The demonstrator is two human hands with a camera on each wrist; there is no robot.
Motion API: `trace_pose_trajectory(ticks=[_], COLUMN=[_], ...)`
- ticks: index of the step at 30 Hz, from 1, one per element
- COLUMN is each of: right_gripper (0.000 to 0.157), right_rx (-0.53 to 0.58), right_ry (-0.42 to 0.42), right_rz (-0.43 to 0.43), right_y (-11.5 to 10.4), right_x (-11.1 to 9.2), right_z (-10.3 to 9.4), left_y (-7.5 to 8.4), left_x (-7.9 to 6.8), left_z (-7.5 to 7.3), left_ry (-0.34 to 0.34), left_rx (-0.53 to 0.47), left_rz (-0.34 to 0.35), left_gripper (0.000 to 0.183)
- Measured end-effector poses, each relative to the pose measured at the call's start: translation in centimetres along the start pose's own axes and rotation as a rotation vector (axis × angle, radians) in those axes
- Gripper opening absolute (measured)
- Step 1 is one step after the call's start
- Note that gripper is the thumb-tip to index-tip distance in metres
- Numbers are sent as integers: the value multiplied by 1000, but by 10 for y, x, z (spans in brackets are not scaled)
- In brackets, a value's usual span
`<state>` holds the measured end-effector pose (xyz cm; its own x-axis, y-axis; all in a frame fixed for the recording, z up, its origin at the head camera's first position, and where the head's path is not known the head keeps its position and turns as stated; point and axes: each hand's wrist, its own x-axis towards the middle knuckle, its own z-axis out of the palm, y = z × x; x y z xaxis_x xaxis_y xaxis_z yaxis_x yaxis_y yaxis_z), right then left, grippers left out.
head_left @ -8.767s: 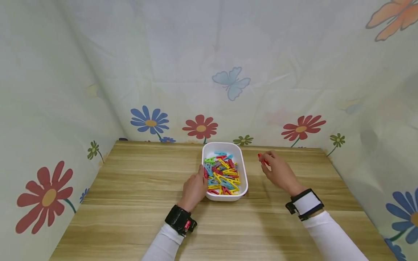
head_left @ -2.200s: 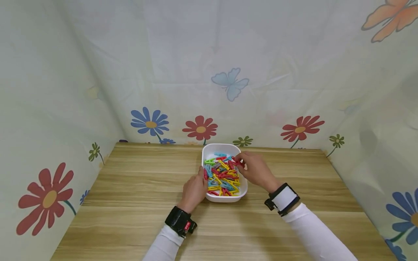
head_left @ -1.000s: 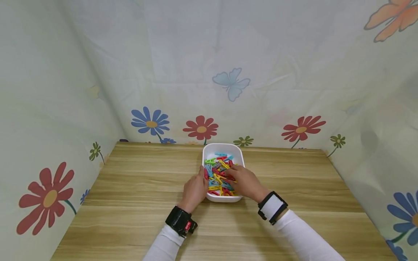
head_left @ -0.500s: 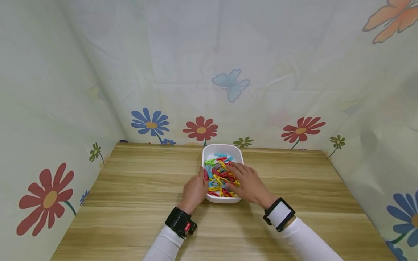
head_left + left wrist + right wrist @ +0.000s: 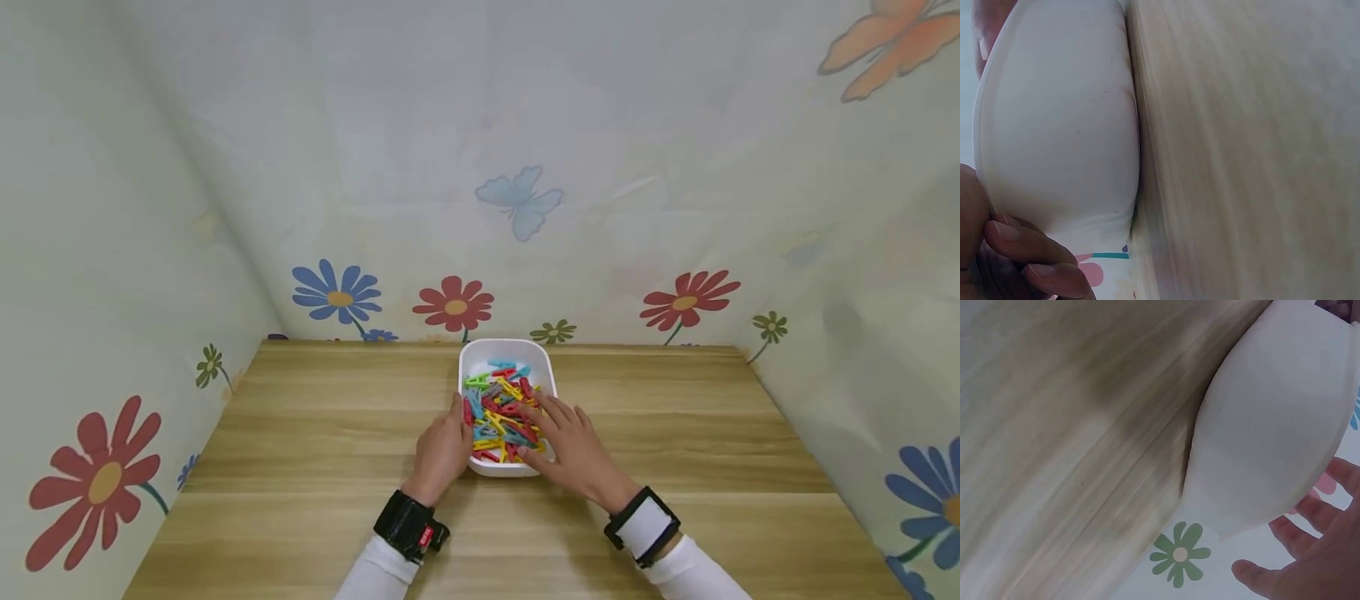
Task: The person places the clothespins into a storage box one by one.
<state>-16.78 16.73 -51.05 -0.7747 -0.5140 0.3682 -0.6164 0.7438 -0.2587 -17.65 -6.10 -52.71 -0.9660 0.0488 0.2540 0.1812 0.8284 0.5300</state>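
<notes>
A white plastic box (image 5: 502,471) stands on the wooden table, holding a pile of small clothespins (image 5: 504,421) in red, yellow, blue, green and grey. My left hand (image 5: 442,450) grips the box's left rim; in the left wrist view, its curled fingers (image 5: 1029,247) lie against the outer wall (image 5: 1060,119). Over the right rim my right hand (image 5: 573,450) is spread, fingertips above the clothespins, with none in its grasp. The right wrist view shows that hand's loosely parted fingers (image 5: 1294,534) beside the box's far end (image 5: 1272,419).
The wood-grain table (image 5: 330,417) extends to both sides of the box. Behind it and at the sides hangs pale cloth (image 5: 420,167) printed with flowers and butterflies. Each wrist wears a black strap (image 5: 411,525).
Earlier my right hand held a red clothespin right of the box, then brought it over and reached into the pile. Now its fingers are spread without it. My left hand has kept its grip.
</notes>
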Motion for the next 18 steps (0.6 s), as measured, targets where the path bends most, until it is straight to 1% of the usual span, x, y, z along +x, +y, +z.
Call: trace_pose_trajectory(ticks=[3, 6, 9, 13, 15, 18], right_gripper=[64, 63, 61, 60, 60, 60], right_rx=[6, 20, 33, 4, -13, -16], right_ry=[-1, 7, 15, 18, 19, 29], right_rz=[-9, -18, -19, -13, -13, -26], right_y=[-6, -13, -19, -21, -21, -21], right_x=[-5, -8, -10, -13, -14, -15], right_z=[10, 15, 16, 13, 12, 10], left_y=[-6, -11, -12, -10, -11, -12], left_x=[-8, -15, -19, -21, -22, -23], left_z=[0, 1, 3, 5, 6, 4], left_ry=[-10, -18, -22, -18, 13, 60], left_rx=[-2, -12, -32, -45, -42, -71], left_rz=[-27, -45, -54, -36, -15, -6], left_gripper=[56, 56, 56, 56, 56, 60])
